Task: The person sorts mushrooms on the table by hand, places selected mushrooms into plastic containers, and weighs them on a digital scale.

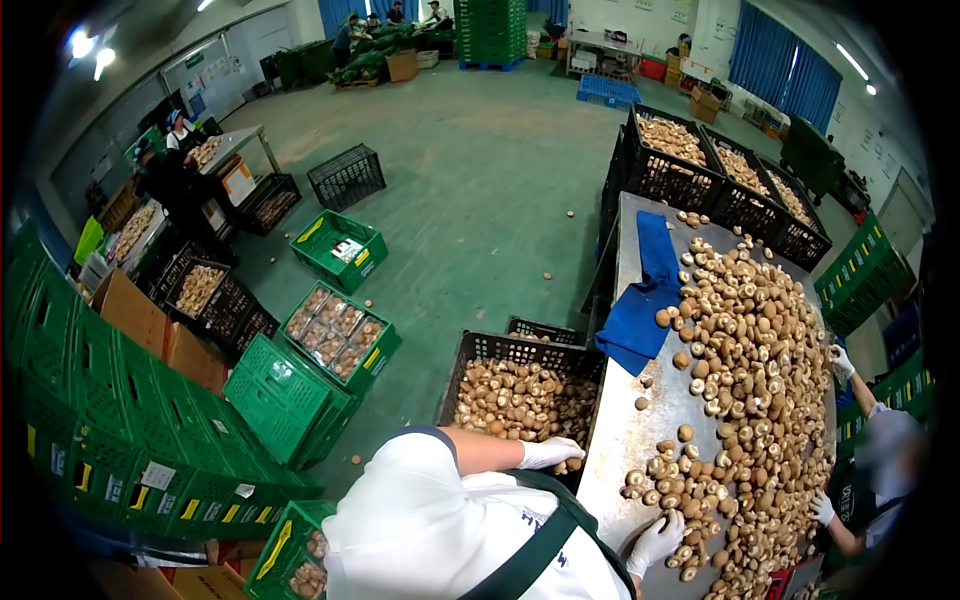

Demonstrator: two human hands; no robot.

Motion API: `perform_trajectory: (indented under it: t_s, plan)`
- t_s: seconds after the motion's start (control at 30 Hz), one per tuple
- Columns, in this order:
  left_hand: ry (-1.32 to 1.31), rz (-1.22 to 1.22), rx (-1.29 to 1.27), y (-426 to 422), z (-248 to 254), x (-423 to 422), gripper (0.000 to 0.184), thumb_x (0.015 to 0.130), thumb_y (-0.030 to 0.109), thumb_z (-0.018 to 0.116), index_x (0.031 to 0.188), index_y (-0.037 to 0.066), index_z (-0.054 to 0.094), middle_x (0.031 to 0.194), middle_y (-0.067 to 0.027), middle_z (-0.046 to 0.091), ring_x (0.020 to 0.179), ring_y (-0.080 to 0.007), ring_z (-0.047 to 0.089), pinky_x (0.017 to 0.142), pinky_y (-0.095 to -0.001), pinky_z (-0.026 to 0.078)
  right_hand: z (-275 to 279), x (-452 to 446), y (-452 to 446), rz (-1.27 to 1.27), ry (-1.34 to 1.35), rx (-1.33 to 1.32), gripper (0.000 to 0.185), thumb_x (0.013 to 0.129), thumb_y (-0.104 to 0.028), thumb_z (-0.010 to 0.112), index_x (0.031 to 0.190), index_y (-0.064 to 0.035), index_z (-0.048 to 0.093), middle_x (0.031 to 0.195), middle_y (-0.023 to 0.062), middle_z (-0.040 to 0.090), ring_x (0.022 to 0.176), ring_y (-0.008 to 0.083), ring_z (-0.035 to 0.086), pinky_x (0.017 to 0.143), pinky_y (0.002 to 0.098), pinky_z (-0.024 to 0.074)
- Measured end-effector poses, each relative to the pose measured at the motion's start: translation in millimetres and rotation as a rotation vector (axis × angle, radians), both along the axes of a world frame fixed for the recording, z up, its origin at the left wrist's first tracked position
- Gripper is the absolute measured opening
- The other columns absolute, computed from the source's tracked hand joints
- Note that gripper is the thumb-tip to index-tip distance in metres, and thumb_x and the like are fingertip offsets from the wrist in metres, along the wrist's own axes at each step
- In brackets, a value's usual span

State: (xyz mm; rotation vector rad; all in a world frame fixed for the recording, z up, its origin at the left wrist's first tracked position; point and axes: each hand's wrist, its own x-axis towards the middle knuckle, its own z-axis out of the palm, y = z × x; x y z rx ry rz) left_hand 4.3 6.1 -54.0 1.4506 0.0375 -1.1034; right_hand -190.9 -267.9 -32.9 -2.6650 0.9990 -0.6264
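Observation:
My left hand (549,453), in a white glove, reaches over the near edge of a black crate (452,392) filled with brown mushrooms (520,398). Its fingers curl round a mushroom (571,466) at the crate's right side. On the metal table (612,440), my right hand (657,543), gloved too, lies at the near left edge of a large heap of mushrooms (760,360). Its fingers are apart, close to several loose mushrooms; no mushroom is plainly seen in them.
A blue cloth (645,290) lies along the table's left edge. Black crates of mushrooms (672,142) stand beyond the far end. A co-worker (885,470) handles mushrooms across the table. Green crates (340,335) stand on the floor to my left, beside a stack of green crates (130,420).

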Motion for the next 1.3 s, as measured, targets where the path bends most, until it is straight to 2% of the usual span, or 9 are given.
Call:
perform_trajectory:
  t_s: [0.27,0.53,0.67,0.8,0.83,0.9,0.97,1.13,1.3]
  plan:
    - [-0.076,-0.12,0.034,-18.2,-7.9,-20.6,0.027,0.094,0.03,0.058,0.094,0.003,0.064,0.074,-0.006,0.064,0.05,-0.0157,0.054,0.047,-0.0299,0.045,1.8,-7.0,2.2,0.058,-0.067,0.012,0.026,0.085,-0.011,0.057,0.108,-0.0024,0.066,0.119,0.0136,0.063,0.113,0.0324,0.056,0.097,0.0439,0.0416]
    - [-0.063,-0.155,0.105,-5.8,-5.7,-52.1,0.029,0.093,0.031,0.057,0.087,0.003,0.064,0.072,-0.0047,0.062,0.054,-0.0158,0.053,0.051,-0.032,0.044,2.6,-12.6,11.6,0.063,0.03,-0.048,0.026,0.085,-0.016,0.059,0.107,-0.006,0.068,0.123,0.0077,0.062,0.111,0.0274,0.057,0.098,0.0406,0.0394]
    - [-0.063,-0.205,0.215,7.3,-13.0,-74.0,0.031,0.093,0.033,0.059,0.094,0.003,0.067,0.079,-0.0058,0.068,0.056,-0.0157,0.057,0.055,-0.032,0.048,-14.2,-17.4,6.1,0.11,0.061,-0.146,0.028,0.086,-0.018,0.06,0.111,-0.0103,0.068,0.124,0.0072,0.062,0.115,0.0259,0.055,0.1,0.0415,0.038]
    - [-0.237,-0.3,0.154,22.5,24.7,-75.1,0.033,0.092,0.034,0.06,0.104,0.004,0.067,0.097,-0.0089,0.068,0.066,-0.0204,0.064,0.062,-0.0346,0.052,10.6,-12.5,11.2,0.215,0.022,-0.079,0.029,0.084,-0.025,0.065,0.108,-0.01,0.07,0.119,0.0106,0.065,0.116,0.0287,0.056,0.105,0.0437,0.0367]
    - [-0.114,-0.174,0.135,19.8,28.6,-78.7,0.033,0.094,0.034,0.055,0.107,0.006,0.066,0.102,-0.0103,0.067,0.071,-0.0219,0.066,0.064,-0.0359,0.053,21.0,-13.2,15.0,0.194,0.037,-0.013,0.029,0.082,-0.025,0.066,0.107,-0.0095,0.07,0.12,0.0109,0.065,0.117,0.0299,0.056,0.105,0.0433,0.0367]
    - [-0.149,-0.191,0.11,11.0,34.6,-73.6,0.032,0.098,0.033,0.051,0.11,0.006,0.064,0.101,-0.008,0.064,0.068,-0.0203,0.065,0.062,-0.0306,0.052,17.3,-15.0,9.1,0.125,0.024,0.064,0.029,0.079,-0.02,0.064,0.106,-0.0106,0.07,0.119,0.0087,0.065,0.114,0.0278,0.057,0.102,0.0428,0.038]
    - [-0.027,-0.157,0.064,1.7,46.9,-60.7,0.03,0.097,0.029,0.054,0.106,0.003,0.064,0.093,-0.0075,0.066,0.065,-0.0149,0.063,0.058,-0.0248,0.05,-7.1,-16.5,-2.3,0.109,-0.014,0.039,0.025,0.08,-0.017,0.062,0.104,-0.013,0.07,0.116,0.0049,0.065,0.112,0.0238,0.057,0.104,0.0437,0.0341]
    - [-0.066,-0.288,-0.059,-21.1,39.6,-23.0,0.027,0.099,0.028,0.052,0.106,0.005,0.064,0.092,-0.0044,0.067,0.06,-0.0086,0.057,0.052,-0.0204,0.045,9.7,-40.8,8.6,-0.068,0.031,0.178,0.015,0.084,-0.016,0.062,0.096,-0.0134,0.071,0.102,0.0061,0.068,0.108,0.0239,0.057,0.104,0.0458,0.0323]
    - [-0.248,-0.386,-0.148,-34.4,28.5,15.9,0.026,0.099,0.026,0.053,0.106,0.005,0.065,0.093,-0.0022,0.065,0.065,-0.0064,0.057,0.055,-0.0189,0.045,-2.5,-67.7,-19.3,-0.276,-0.308,0.271,0.014,0.085,-0.006,0.06,0.093,-0.0065,0.07,0.099,0.0112,0.068,0.094,0.031,0.062,0.087,0.0405,0.0475]
